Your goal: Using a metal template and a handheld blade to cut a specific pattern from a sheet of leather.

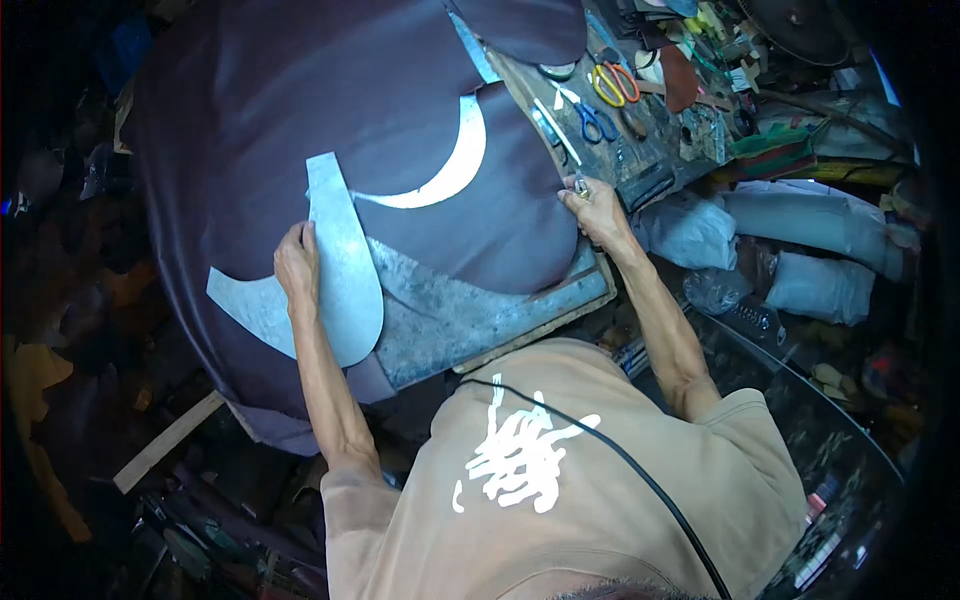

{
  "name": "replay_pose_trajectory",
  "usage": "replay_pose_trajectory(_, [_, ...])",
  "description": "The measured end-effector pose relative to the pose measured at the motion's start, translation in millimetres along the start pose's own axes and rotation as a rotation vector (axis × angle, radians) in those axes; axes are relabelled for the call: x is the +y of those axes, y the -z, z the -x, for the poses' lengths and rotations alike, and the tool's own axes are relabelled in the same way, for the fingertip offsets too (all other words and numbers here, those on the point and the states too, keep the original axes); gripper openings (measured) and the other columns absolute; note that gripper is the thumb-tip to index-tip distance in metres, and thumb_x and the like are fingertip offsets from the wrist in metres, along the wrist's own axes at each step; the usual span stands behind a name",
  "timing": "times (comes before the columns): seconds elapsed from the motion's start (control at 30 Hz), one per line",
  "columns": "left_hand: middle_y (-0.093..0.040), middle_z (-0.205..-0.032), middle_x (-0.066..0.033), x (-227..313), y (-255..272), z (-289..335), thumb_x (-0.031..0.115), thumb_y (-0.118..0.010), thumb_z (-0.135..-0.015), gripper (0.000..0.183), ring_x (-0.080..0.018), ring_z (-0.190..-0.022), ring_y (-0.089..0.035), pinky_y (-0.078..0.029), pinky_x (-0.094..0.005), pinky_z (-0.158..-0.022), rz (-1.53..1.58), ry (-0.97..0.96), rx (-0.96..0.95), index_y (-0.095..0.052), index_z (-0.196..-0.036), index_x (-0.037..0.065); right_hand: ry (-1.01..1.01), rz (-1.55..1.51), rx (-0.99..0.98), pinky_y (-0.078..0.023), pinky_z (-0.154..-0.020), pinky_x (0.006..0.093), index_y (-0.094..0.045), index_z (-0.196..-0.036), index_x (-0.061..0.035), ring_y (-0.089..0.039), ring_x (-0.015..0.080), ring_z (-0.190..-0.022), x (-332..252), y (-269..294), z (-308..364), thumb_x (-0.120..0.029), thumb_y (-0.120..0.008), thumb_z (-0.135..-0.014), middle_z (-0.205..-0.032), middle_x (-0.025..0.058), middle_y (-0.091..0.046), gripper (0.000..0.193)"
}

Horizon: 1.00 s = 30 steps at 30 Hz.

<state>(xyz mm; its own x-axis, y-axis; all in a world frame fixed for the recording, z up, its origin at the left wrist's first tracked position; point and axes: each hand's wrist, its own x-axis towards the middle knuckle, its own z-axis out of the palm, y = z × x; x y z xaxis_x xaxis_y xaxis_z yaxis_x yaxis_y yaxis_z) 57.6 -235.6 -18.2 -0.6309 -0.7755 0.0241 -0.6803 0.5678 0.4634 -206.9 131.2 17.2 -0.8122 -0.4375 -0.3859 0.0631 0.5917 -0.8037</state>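
Note:
A large sheet of dark brown leather (400, 60) drapes over the work table, with a crescent-shaped opening that shows a bright surface beneath. On its left part lies a curved grey pattern piece (345, 270), with a tall rounded arm and a pointed left end. My left hand (297, 265) is closed at the inner edge of the pattern piece, the thumb lying along it. My right hand (597, 213) is closed at the leather's right edge. A small shiny metal bit shows at its fingers; whether they also pinch the leather is unclear.
Blue-handled scissors (597, 122), and scissors with yellow and orange handles (614, 84) lie at the back right, near a thin pale stick (557, 132). Wrapped bundles (820, 285) stand at right. A wooden bar (168, 440) juts out at lower left. A black cable (640, 470) crosses my shirt.

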Motion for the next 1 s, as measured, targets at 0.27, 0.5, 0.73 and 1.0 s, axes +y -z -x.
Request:
replay_pose_trajectory(0.27, [-0.064, -0.088, -0.0148, -20.8, -35.7, 20.0, 0.023, -0.060, -0.093, 0.024, -0.0329, -0.082, -0.061, -0.048, -0.0434, -0.074, 0.045, 0.005, 0.286, -0.069, -0.098, 0.001, 0.650, 0.293, -0.110, -0.048, -0.062, 0.0310, -0.065, -0.106, 0.0010, -0.060, 0.0139, -0.066, -130.6, 60.0, -75.8, -0.015, -0.063, -0.084, -0.071, 0.0091, -0.062, 0.027])
replay_pose_trajectory(0.5, [-0.064, -0.089, -0.0147, -10.7, -39.8, 18.8, 0.020, -0.057, -0.094, 0.022, -0.0335, -0.082, -0.060, -0.046, -0.0440, -0.074, -0.140, -0.052, 0.354, -0.066, -0.096, 0.001, 0.878, 0.225, -0.066, -0.049, -0.070, 0.0278, -0.070, -0.105, -0.0022, -0.062, 0.0130, -0.082, -250.0, 133.0, -156.6, -0.013, -0.061, -0.081, -0.084, 0.0105, -0.069, 0.028])
replay_pose_trajectory(0.73, [-0.063, -0.089, -0.0142, 2.3, -43.3, 7.6, 0.019, -0.057, -0.094, 0.019, -0.0339, -0.084, -0.061, -0.047, -0.0440, -0.075, -0.199, -0.039, 0.354, -0.063, -0.094, 0.001, 0.052, -0.527, 0.250, -0.045, -0.041, 0.0331, -0.060, -0.113, -0.0073, -0.053, 0.0142, -0.054, -89.9, 134.9, -330.9, -0.007, -0.068, -0.082, -0.074, 0.0022, -0.059, 0.031])
replay_pose_trajectory(1.0, [-0.063, -0.089, -0.0152, -8.7, -43.1, 16.2, 0.019, -0.056, -0.094, 0.021, -0.0338, -0.084, -0.060, -0.046, -0.0440, -0.076, -0.234, 0.029, 0.315, -0.062, -0.092, 0.000, -0.071, -0.421, 0.277, -0.042, -0.037, 0.0284, -0.057, -0.122, -0.0025, -0.046, 0.0117, -0.045, -6.7, 89.4, -340.1, -0.002, -0.060, -0.084, -0.074, 0.0038, -0.057, 0.038])
